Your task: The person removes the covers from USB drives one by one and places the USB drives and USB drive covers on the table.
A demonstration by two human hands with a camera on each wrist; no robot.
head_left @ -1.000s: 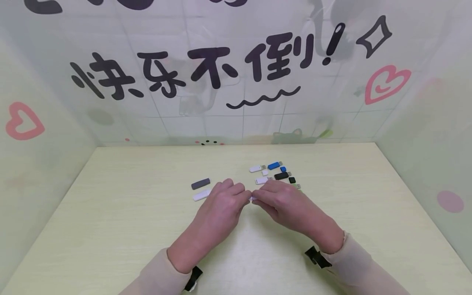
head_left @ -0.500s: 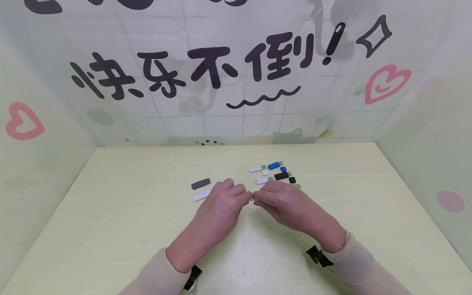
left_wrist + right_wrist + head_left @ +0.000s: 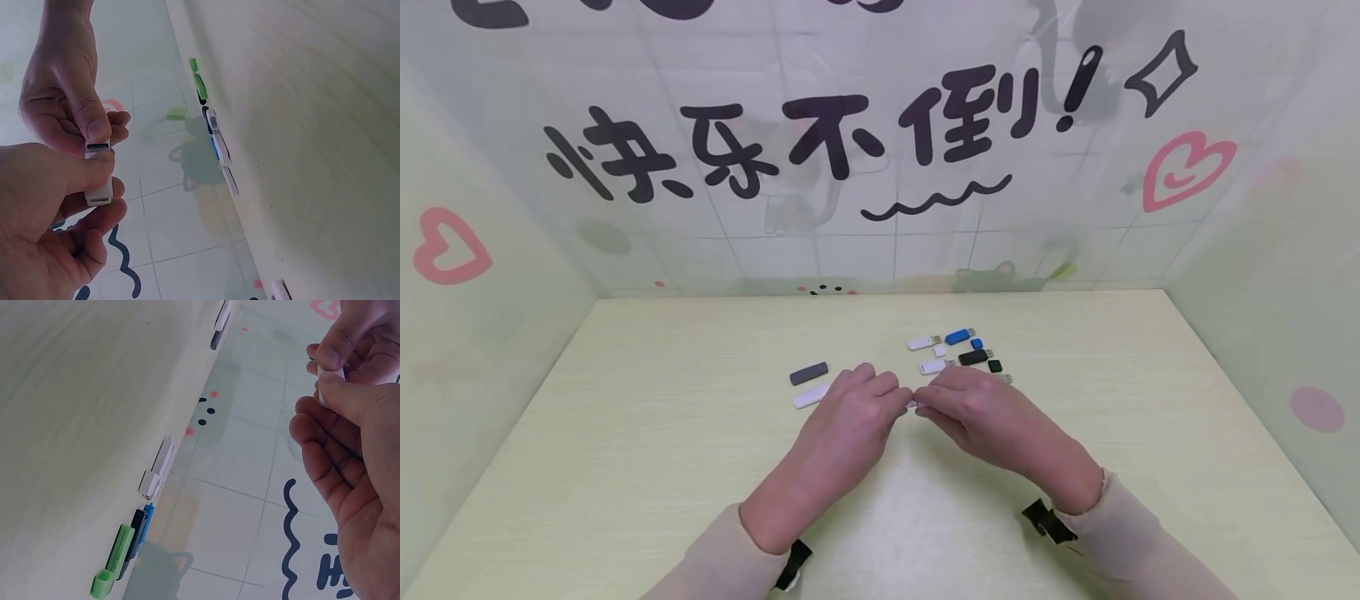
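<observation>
Lying to the right of and beyond the held white stick (image 3: pixel 101 189), as the head view sees it, are small loose caps: a white cap (image 3: pixel 939 352), a blue cap (image 3: pixel 976 343) and a black cap (image 3: pixel 995 366). Grouped with them on that same far side are two white USB sticks (image 3: pixel 923 342), a blue USB stick (image 3: pixel 958 337) and a black USB stick (image 3: pixel 973 357), metal plugs exposed. To the left of the held white stick lie a dark grey stick (image 3: pixel 808 373) and a long white stick (image 3: pixel 810 396), the latter partly behind the left hand (image 3: pixel 857 417).

The held white stick is up off the tabletop (image 3: pixel 700 433), between the two hands. The left thumb presses its flat face, with fingers curled behind; the right hand (image 3: pixel 977 408) pinches its other end between thumb and fingers.

From the head, only a pale sliver of it shows between the fingertips. The left wrist view adds a dark slot across it, right beside the right thumb. The right wrist view uncovers a green stick (image 3: pixel 120 550) and green cap (image 3: pixel 102 584), mostly hidden behind the right hand in the head view.
</observation>
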